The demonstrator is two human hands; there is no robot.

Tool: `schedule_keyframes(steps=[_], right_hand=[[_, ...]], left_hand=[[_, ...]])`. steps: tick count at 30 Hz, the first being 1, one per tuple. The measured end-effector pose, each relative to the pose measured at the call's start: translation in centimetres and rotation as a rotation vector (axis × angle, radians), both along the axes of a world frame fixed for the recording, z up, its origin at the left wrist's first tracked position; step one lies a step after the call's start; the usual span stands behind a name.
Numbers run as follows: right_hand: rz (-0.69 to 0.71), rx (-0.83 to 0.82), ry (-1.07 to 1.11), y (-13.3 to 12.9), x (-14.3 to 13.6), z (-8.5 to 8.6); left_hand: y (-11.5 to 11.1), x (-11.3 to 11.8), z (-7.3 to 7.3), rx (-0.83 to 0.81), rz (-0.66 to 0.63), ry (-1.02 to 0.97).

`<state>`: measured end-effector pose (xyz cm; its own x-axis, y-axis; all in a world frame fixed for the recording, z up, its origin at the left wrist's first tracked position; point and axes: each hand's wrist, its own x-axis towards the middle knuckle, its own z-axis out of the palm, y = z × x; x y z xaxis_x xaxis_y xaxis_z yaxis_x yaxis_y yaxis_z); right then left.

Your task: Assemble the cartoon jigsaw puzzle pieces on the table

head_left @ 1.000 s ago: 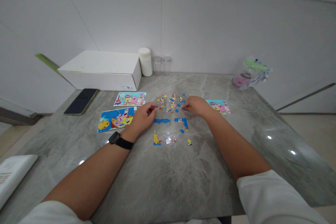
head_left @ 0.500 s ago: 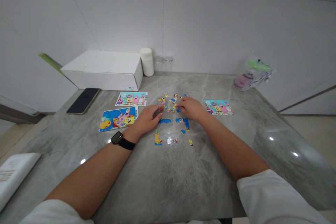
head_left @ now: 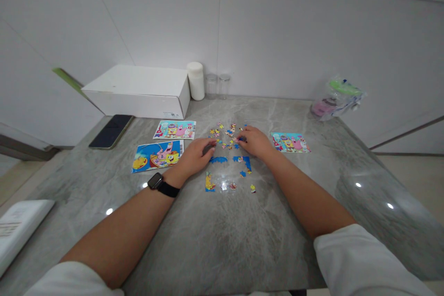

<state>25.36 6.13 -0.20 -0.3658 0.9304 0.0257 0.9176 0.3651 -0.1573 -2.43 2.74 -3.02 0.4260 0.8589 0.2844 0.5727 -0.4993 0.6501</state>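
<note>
My left hand point(head_left: 194, 156) rests on the table left of the loose jigsaw pieces point(head_left: 229, 132), thumb and fingers apart with nothing seen between them. Over the right side of that pile, my right hand point(head_left: 257, 142) has its fingertips pinched on a small blue puzzle piece point(head_left: 242, 138), partly hidden by the fingers. Nearer to me lie a joined blue strip point(head_left: 219, 160), partly behind the left thumb, and a joined blue corner section point(head_left: 245, 162). A yellow-and-blue joined section point(head_left: 209, 183) sits lower left. Several single pieces lie around, one yellow piece point(head_left: 253, 188) at lower right.
Picture cards lie at left point(head_left: 175, 130) and right point(head_left: 290, 142), with a larger blue picture sheet point(head_left: 157, 155). Farther back stand a white box point(head_left: 138, 92), a white bottle point(head_left: 196, 82), clear jars point(head_left: 224, 87) and a bagged cup point(head_left: 335, 99). A phone point(head_left: 111, 132) lies far left.
My right hand has shifted slightly, and a blue piece now shows at its curled fingertips. My left hand stays in place. The view has moved a little.
</note>
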Motion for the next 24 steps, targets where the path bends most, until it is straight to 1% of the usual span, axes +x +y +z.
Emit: schedule_keyframes(steps=[3,6,8,11,15,20,22,24], right_hand=[[-0.008,0.005,0.063,0.2,0.2,-0.1],[-0.032,-0.004,0.112,0.4,0.7,0.2],[-0.085,-0.018,0.135,0.8,1.3,0.6],[-0.211,-0.082,0.142,1.5,2.6,1.1],[-0.314,-0.135,0.042,2.1,4.0,1.5],[-0.382,-0.129,-0.042,2.0,4.4,1.0],[-0.397,-0.089,-0.046,1.9,4.2,0.7],[-0.375,-0.009,-0.024,1.9,3.9,0.4]], left_hand=[[0.0,0.0,-0.1,0.002,0.002,0.004],[0.1,0.0,-0.1,-0.001,0.007,0.011],[0.1,0.0,-0.2,-0.004,0.012,0.010],[0.1,-0.1,-0.2,-0.006,0.011,0.009],[0.0,-0.1,-0.1,-0.002,0.013,0.011],[0.0,-0.1,0.0,-0.001,0.019,0.011],[0.0,0.0,0.0,0.003,0.015,0.010],[0.0,0.0,0.0,0.010,0.011,0.010]])
